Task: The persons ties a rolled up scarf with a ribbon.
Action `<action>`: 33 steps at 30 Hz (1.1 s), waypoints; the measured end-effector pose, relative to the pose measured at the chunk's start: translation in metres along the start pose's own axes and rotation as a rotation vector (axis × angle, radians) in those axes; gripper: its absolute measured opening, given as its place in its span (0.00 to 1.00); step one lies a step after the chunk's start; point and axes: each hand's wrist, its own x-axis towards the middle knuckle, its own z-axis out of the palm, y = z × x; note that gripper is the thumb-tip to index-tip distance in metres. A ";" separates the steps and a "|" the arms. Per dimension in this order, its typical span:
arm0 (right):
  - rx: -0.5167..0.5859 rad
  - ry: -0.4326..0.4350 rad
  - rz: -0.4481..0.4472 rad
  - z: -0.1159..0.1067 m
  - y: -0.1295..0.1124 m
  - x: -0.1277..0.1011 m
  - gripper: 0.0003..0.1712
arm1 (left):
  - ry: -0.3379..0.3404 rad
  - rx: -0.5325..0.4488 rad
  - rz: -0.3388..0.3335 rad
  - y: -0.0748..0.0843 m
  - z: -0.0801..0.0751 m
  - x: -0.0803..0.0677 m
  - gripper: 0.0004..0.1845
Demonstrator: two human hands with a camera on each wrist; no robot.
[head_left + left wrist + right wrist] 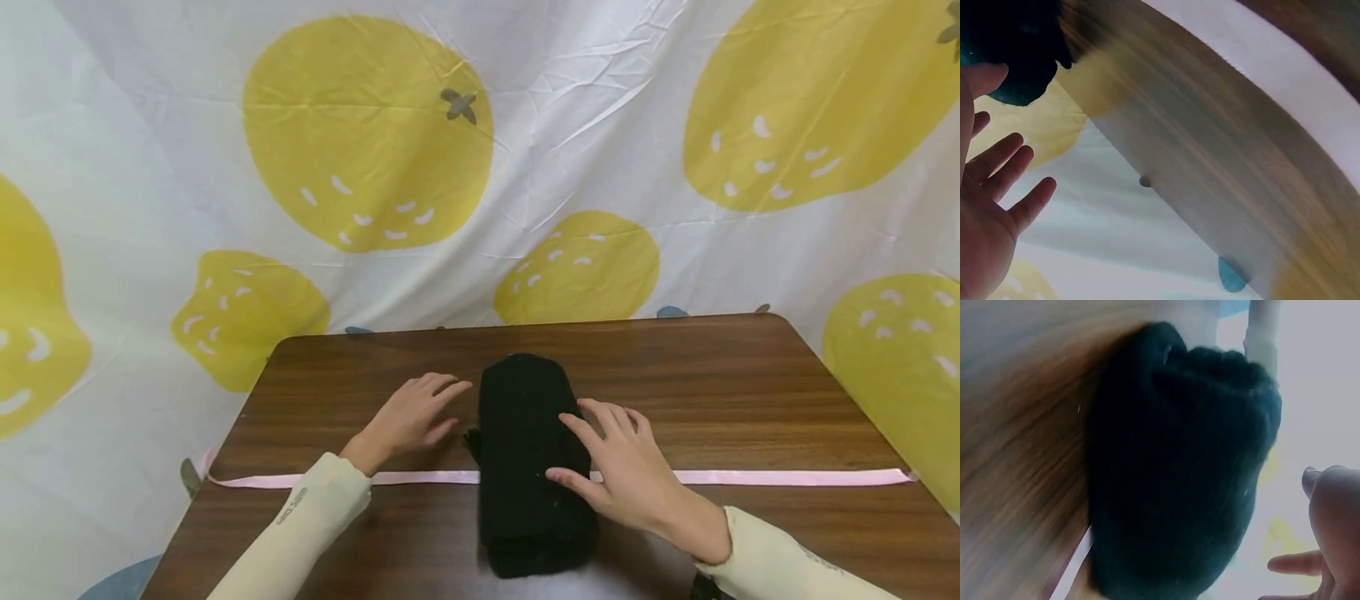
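Head view: black knit roll [532, 462] lies across pink ribbon [787, 477] on tabletop [712, 375] | right grip [626, 475] flat, fingers apart, pressing its near side | left grip [408, 421] open just beside | keep your pressure even, roll centred on ribbon.

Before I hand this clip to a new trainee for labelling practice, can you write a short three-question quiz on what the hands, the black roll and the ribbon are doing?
1. True or false: the pink ribbon lies on top of the black rolled cloth.
2. Which hand touches the cloth? A) left hand B) right hand C) both
3. Fill in: the left hand rests with straight fingers on the brown ____.

Key:
1. False: the ribbon passes under the cloth, showing on both sides of it.
2. B: the right hand's fingers lie on the roll; the left hand is beside it, apart.
3. table
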 end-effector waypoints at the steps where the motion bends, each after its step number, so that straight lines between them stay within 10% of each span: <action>1: 0.013 -0.003 0.016 0.000 0.003 0.001 0.39 | -0.002 -0.004 -0.007 0.000 0.000 -0.001 0.32; 13: 0.161 -0.062 0.123 0.003 0.039 0.006 0.32 | -0.062 -0.091 -0.124 -0.003 -0.005 -0.014 0.31; 33: 0.540 -0.401 0.151 0.016 0.110 0.003 0.13 | -0.331 -0.773 -0.450 -0.002 0.000 -0.031 0.18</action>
